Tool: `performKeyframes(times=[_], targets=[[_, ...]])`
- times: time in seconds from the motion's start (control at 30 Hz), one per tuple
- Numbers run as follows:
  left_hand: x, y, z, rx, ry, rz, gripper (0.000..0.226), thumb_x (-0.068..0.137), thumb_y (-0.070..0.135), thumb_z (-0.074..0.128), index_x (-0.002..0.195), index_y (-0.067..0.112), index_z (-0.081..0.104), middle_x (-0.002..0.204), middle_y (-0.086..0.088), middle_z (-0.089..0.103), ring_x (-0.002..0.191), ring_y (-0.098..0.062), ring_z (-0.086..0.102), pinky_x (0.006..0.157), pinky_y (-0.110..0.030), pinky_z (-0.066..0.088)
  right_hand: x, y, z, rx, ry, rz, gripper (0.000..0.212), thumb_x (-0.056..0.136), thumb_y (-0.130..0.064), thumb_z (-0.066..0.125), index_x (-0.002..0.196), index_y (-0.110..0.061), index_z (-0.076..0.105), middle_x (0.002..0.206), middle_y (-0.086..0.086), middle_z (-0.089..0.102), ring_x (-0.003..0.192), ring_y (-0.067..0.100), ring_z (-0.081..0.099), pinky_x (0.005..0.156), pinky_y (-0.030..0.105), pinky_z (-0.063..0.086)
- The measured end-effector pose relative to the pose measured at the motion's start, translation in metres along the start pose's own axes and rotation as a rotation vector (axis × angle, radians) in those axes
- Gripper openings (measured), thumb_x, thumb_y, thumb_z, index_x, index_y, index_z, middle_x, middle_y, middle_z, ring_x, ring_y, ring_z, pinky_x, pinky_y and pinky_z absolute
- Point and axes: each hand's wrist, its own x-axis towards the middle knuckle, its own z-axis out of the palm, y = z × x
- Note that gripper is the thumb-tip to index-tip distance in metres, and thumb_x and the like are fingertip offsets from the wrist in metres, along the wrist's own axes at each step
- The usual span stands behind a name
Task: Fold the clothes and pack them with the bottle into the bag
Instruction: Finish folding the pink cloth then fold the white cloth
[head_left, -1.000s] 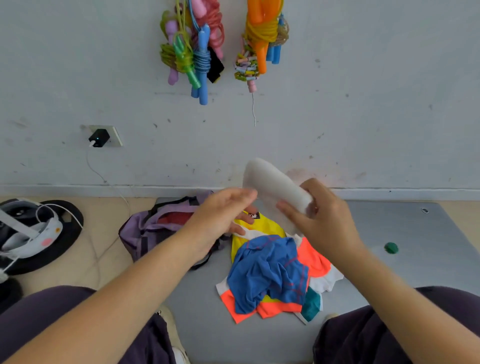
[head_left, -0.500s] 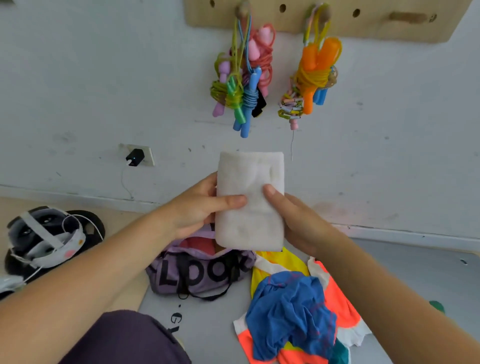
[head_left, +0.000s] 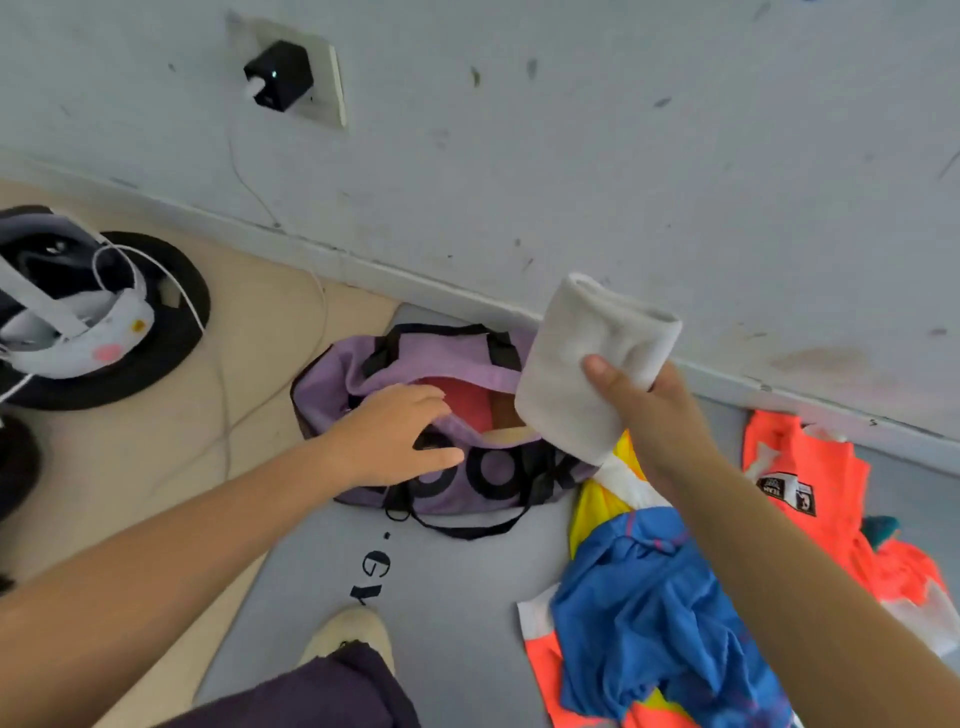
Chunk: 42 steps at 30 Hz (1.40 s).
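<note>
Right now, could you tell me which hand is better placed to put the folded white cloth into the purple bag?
Right. The right hand grips the folded white cloth just above the purple bag, while the left hand rests on the bag's front rim at the opening.

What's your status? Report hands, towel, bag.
Right hand grips folded white towel above purple bag. Left hand at bag's opening, fingers straight. Shirts pile unfolded beside it.

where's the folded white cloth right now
In the head view, the folded white cloth is held in the air in the right hand, right of centre, just above the open purple duffel bag.
</note>
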Motion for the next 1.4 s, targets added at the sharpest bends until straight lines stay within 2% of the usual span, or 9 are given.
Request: performKeyframes(times=[0.07,0.23,0.37,0.6,0.83,0.93,1.2,1.33,1.4], targets=[[0.018,-0.014,0.02,0.075,-0.001,-0.029,0.079,0.087,0.073,0.042,0.144,0.018,0.045,0.152,-0.002,0.043,0.141,-0.018,0.035,0.118,-0.043,0.024,0.017,0.015,0.016,-0.045,-0.04,0.015,0.042,0.082,-0.031,0.075,0.12,-0.019,0.063,0.111,0.003,0.072,0.102,0.027,0.069,0.077,0.047,0.058],[0.045,-0.043,0.039,0.162,0.098,-0.142,0.089,0.085,0.079,0.028,0.151,0.019,0.022,0.141,-0.002,0.054,0.129,-0.024,0.049,0.116,-0.048,0.019,0.045,0.059,0.038,-0.295,-0.201,-0.012,0.037,0.082,-0.023,0.077,0.115,-0.033,0.062,0.1,-0.021,0.072,0.091,-0.005,0.065,0.07,0.007,0.047],[0.05,-0.059,0.03,0.033,0.314,-0.213,0.094,0.083,0.078,0.035,0.153,0.037,-0.012,0.14,-0.006,0.055,0.115,-0.031,0.058,0.107,-0.049,0.031,0.06,0.091,0.033,-0.759,-0.36,-0.031,0.044,0.084,-0.033,0.073,0.124,-0.03,0.056,0.111,-0.011,0.067,0.103,0.011,0.06,0.082,0.016,0.042],[0.052,-0.051,0.042,-0.291,0.135,-0.089,0.075,0.079,0.073,0.051,0.139,0.036,0.025,0.132,0.008,0.057,0.118,-0.014,0.056,0.091,-0.037,0.051,0.092,0.12,0.053,-1.02,-0.234,-0.002,0.044,0.088,-0.047,0.063,0.123,-0.021,0.056,0.11,0.004,0.069,0.102,0.027,0.061,0.077,0.029,0.039],[0.048,-0.066,0.062,0.213,0.042,-0.132,0.095,0.08,0.087,0.012,0.146,0.026,0.04,0.124,0.002,0.067,0.118,-0.03,0.053,0.097,-0.037,0.037,0.142,0.102,0.049,-1.036,0.024,-0.104,0.049,0.091,-0.034,0.062,0.132,-0.012,0.046,0.111,0.02,0.064,0.1,0.037,0.062,0.07,0.027,0.032],[0.048,-0.069,0.056,0.228,0.046,-0.181,0.103,0.076,0.089,0.003,0.156,0.026,0.016,0.086,0.005,0.07,0.084,-0.018,0.062,0.07,-0.025,0.04,0.16,0.106,0.052,-1.197,-0.105,0.009,0.053,0.091,-0.034,0.062,0.137,-0.013,0.044,0.126,0.017,0.058,0.112,0.036,0.057,0.082,0.035,0.04],[0.057,-0.058,0.042,0.075,0.201,-0.31,0.105,0.074,0.089,0.015,0.156,0.026,-0.001,0.05,0.018,0.032,0.041,0.001,0.033,0.038,-0.021,0.017,0.16,0.129,0.038,-0.798,-0.253,0.402,0.068,0.076,-0.062,0.069,0.131,-0.025,0.054,0.121,-0.002,0.063,0.113,0.021,0.057,0.093,0.033,0.046],[0.058,-0.06,0.045,0.065,0.209,-0.299,0.106,0.071,0.091,0.012,0.155,0.029,-0.007,0.058,0.015,0.046,0.047,-0.004,0.041,0.041,-0.023,0.02,0.153,0.133,0.022,-0.879,-0.273,0.503,0.058,0.068,-0.06,0.077,0.112,-0.024,0.065,0.101,-0.006,0.067,0.091,0.013,0.061,0.063,0.024,0.047],[0.058,-0.062,0.047,0.058,0.237,-0.27,0.103,0.073,0.092,0.013,0.153,0.031,-0.01,0.078,0.009,0.064,0.057,-0.012,0.056,0.042,-0.023,0.026,0.152,0.133,0.021,-0.61,-0.226,0.469,0.047,0.074,-0.053,0.077,0.108,-0.021,0.069,0.098,-0.003,0.072,0.093,0.019,0.067,0.075,0.037,0.057]])
